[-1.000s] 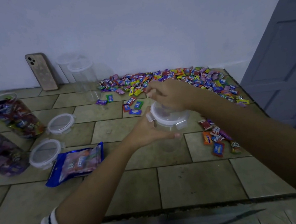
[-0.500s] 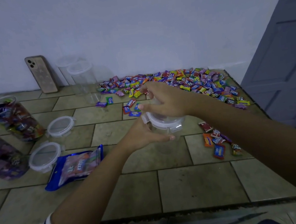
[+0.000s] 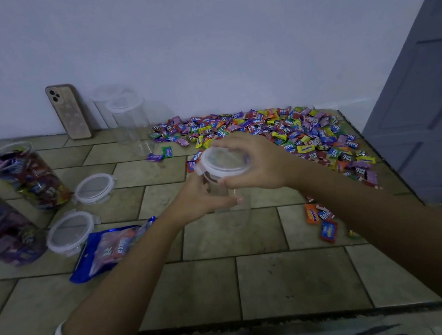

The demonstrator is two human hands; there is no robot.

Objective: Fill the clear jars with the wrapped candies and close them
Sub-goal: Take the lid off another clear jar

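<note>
We see the left hand (image 3: 198, 198) wrapped round the wall of a clear jar (image 3: 232, 210) at the middle of the tiled counter (image 3: 299, 278), its fingers curled across the near side. The right hand (image 3: 253, 166) grips the lid (image 3: 223, 161) at the jar's mouth, fingers curled over the far rim and thumb on the near one. The lid sits tilted, and we cannot tell whether it is seated or lifted. The jar's wall is so transparent that its base is hard to trace. Behind the hands the wrapped candies (image 3: 279, 128) spread along the wall, partly hidden by the right wrist, and a few more lie under the right forearm. Two filled jars (image 3: 27, 176) stand lidless at the left, the nearer cut off by the edge, with two loose lids (image 3: 94, 188) beside them and a blue candy bag (image 3: 112, 246) partly behind the left forearm. Two empty jars (image 3: 129, 123) are faint against the wall, next to a leaning phone (image 3: 69, 111).
</note>
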